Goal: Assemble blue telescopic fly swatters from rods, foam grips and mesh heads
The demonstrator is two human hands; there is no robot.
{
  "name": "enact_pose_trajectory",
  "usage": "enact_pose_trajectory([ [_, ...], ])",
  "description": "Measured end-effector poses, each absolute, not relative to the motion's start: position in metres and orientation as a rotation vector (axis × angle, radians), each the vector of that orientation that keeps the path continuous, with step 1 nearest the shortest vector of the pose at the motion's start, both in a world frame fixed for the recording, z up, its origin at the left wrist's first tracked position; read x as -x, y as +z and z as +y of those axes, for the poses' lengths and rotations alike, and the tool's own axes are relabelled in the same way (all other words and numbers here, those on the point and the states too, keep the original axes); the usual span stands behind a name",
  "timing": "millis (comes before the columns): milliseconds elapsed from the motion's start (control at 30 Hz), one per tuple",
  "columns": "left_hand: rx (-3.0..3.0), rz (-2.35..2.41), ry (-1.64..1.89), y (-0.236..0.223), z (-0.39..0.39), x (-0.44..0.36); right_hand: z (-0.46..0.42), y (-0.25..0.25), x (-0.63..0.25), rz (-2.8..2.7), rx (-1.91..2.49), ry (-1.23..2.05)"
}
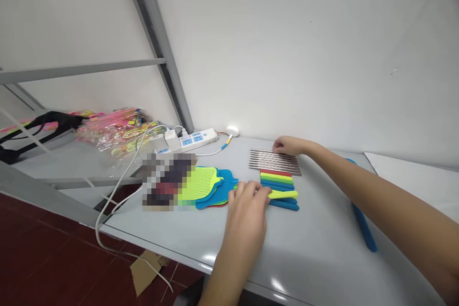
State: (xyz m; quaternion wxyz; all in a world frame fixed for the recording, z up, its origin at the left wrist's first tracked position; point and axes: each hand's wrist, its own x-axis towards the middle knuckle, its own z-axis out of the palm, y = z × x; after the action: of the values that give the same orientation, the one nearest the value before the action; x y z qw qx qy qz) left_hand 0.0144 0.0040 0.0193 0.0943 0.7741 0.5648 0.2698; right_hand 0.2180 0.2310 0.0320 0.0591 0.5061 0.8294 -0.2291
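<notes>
My left hand (247,205) rests on the grey table (315,248), fingers curled round a yellow-green handle (283,194) from a row of coloured plastic handles (278,179). Just left of it lie several mesh fly-swatter heads (210,186), green and blue, stacked. My right hand (287,145) reaches to the far side and touches the top edge of a row of thin metal rods (274,161) lying side by side; its fingers are bent down onto them.
A white power strip (190,140) with plugs and white cables (118,186) sits at the back left. Pink wrapped items (114,129) lie on a lower shelf. A blue stick (364,224) lies under my right forearm. White sheet (412,177) at right.
</notes>
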Motion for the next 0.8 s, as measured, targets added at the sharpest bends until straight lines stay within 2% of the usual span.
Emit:
enact_pose_trajectory([
  [300, -2.512, 1.692, 0.748, 0.022, 0.035, -0.029, 0.229, 0.025, -0.218, 2.592, -1.586, -0.455],
  [800, -2.361, 1.682, 0.885, 0.000, -0.023, -0.011, 0.155, 0.056, -0.228, 2.685, -2.055, 0.081],
])
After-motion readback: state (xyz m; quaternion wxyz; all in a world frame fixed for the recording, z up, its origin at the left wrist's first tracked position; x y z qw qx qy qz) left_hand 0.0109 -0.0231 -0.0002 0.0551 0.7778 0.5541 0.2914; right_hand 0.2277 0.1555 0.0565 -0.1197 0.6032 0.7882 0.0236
